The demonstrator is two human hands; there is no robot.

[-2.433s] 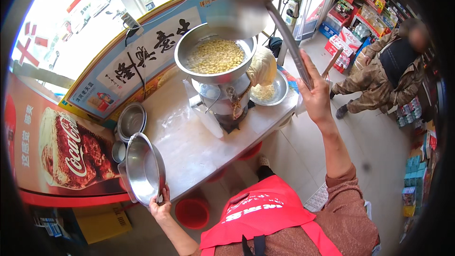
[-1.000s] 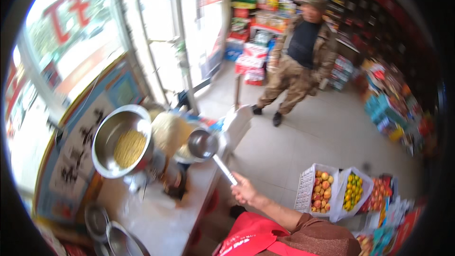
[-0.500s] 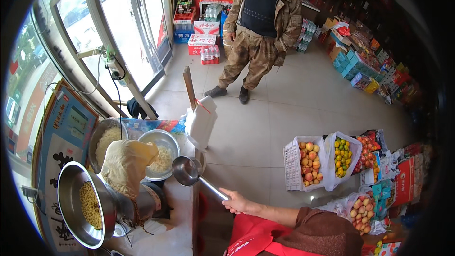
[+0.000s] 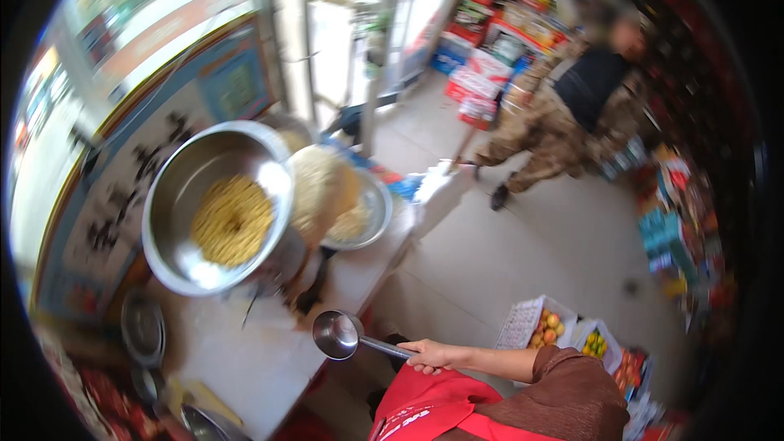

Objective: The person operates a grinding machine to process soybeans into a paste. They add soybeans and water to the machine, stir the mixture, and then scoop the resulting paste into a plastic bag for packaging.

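- Steel ladle point(image 4: 336, 335): its long axis runs leftward from the right hand point(image 4: 433, 355), fingers closed round the handle; left hand out of view, its grip unknown.
- Up-left of the ladle, apart: wide metal bowl point(image 4: 175, 233) of yellow beans point(image 4: 233, 216), above the surface point(image 4: 233, 359).
- Pale cloth bag point(image 4: 318, 180) between bowl and basin point(image 4: 379, 211).

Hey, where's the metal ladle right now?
In the head view, the ladle is just below centre, in the right hand, its bowl by the white table's edge.
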